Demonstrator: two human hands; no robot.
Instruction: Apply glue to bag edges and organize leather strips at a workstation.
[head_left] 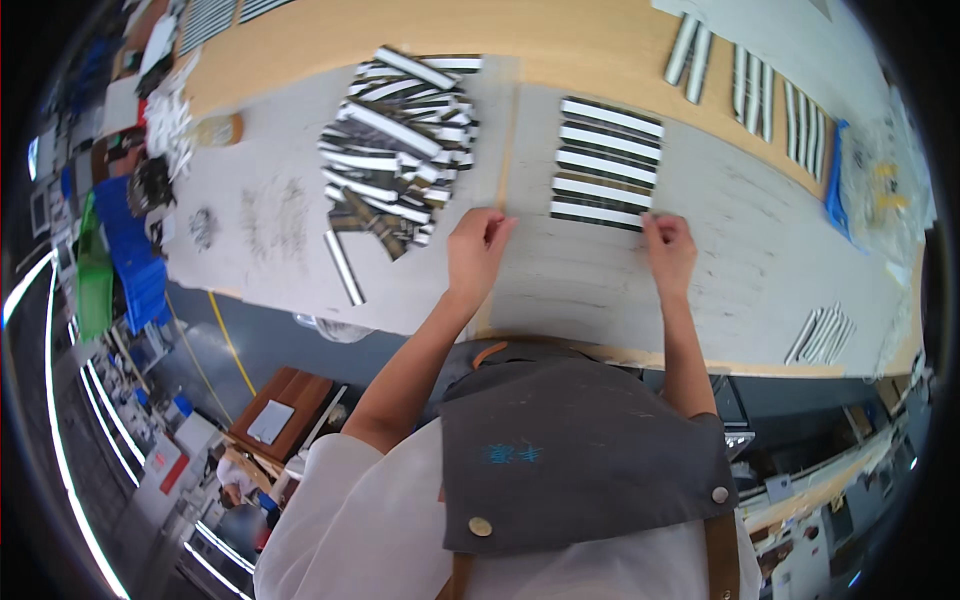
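A row of black-and-white strips (607, 162) lies side by side on the grey table covering, slightly tilted. My right hand (672, 252) is at the row's near right corner, thumb and fingers pinched on the end of the nearest strip. To the left of the row, my left hand (479, 255) hovers over the table with its fingers curled and the thumb against them. Nothing shows in that pinch. Just beyond it spreads a loose heap of similar strips (400, 135), crossing one another at many angles. One separate strip (344, 267) lies at the heap's near edge.
Rolled or narrow white strips lie in groups at the far right (752, 90) and near right (822, 335). A blue-edged clear plastic bag (880, 175) rests at the right end. A yellowish container (218, 130) stands far left. Blue (135, 250) and green bins (93, 285) flank the table's left end.
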